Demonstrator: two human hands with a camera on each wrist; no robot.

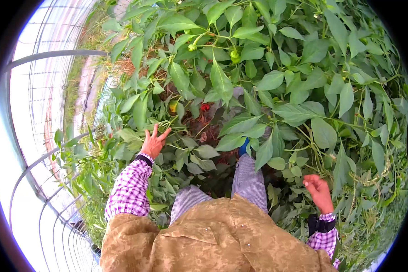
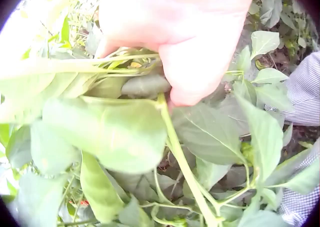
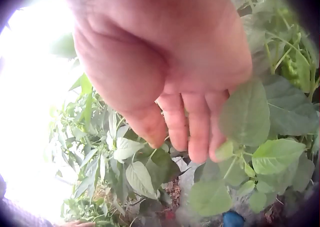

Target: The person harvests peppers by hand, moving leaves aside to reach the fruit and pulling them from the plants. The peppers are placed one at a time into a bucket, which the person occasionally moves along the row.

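Note:
In the head view my left hand [image 1: 153,144] reaches into the pepper plants with its fingers spread. In the left wrist view it presses against a leafy stem [image 2: 172,137], with thin stalks and leaves [image 2: 145,86] between thumb and fingers; the fingertips are partly hidden there. Just past this hand hangs a yellow pepper [image 1: 173,106], and a red pepper [image 1: 205,107] shows low among the foliage. A small green pepper [image 1: 235,55] hangs higher up. My right hand [image 1: 319,192] hovers beside leaves on the right, fingers loosely bent and holding nothing.
Dense pepper foliage [image 1: 299,90] fills the front and right. Curved hoops [image 1: 54,53] and pale sheeting run along the left. My legs [image 1: 250,179] stand among the plants, with something blue [image 1: 244,146] at one foot. Grey ground cover shows between leaves.

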